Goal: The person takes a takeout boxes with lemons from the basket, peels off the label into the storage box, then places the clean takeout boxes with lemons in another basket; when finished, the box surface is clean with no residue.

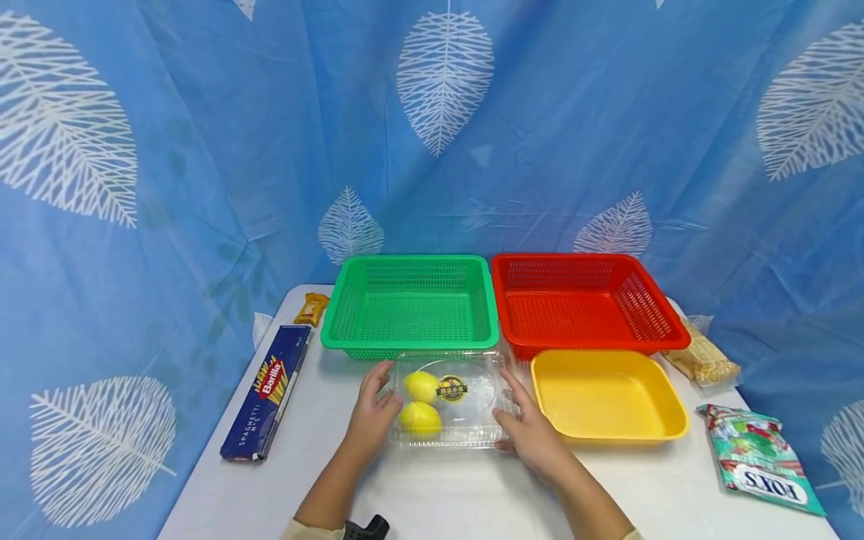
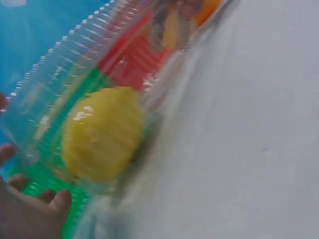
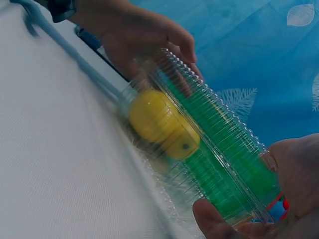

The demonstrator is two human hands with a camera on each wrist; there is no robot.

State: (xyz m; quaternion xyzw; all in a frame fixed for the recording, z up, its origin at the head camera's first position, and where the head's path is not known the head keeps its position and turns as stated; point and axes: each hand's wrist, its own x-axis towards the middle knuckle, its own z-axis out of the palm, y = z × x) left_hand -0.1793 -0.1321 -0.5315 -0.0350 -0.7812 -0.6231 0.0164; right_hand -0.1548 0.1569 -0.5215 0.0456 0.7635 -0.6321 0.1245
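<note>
Gripping a clear box [image 1: 469, 409] (2 lemons [image 1: 421, 418] inside) between left hand [image 1: 370, 409] and right hand [image 1: 531, 430].

From well above, the head view looks forward and down over the table [image 1: 331, 427] — both wrist views, close and tilted, face across the box [image 1: 478, 390]; all three share it.

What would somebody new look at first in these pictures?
Probably the two yellow fruits in the clear box, held between the left hand and right hand. Next, perhaps, the green basket and red basket behind it, with the yellow tray before the red one.
</note>
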